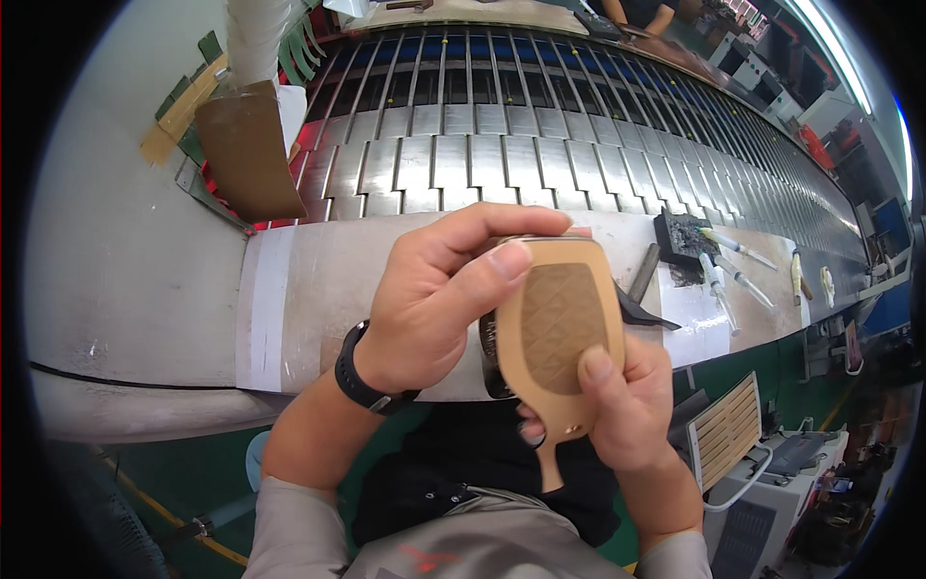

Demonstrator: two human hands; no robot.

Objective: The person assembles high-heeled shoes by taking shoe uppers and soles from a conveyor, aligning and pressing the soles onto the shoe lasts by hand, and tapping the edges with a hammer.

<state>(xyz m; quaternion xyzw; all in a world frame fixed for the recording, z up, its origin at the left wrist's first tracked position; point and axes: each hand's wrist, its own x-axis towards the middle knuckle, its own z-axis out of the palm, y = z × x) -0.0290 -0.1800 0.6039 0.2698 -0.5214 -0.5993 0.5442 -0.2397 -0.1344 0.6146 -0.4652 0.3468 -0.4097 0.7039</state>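
Note:
Between my two hands, above the table edge, is a flat tan piece (612,289) with a rounded top and a darker quilted panel in its face. Its lower end narrows to a thin tail with a small shiny fitting; I cannot make out its kind. My left hand (439,289), with a black band on the wrist, grips the upper left edge, thumb on the face and fingers over the top. My right hand (627,396) holds the lower right, thumb pressed on the face and fingers behind. A dark, glossy part shows along the piece's left side, mostly hidden.
Beyond the pale table (318,289) runs a slatted metal conveyor (482,164). Right of my hands lie a dark block (678,236), several syringes (743,280), a dark bar (643,274) and a black flat piece (641,313). A brown board (246,154) hangs at left. Another person (637,13) is at the far side.

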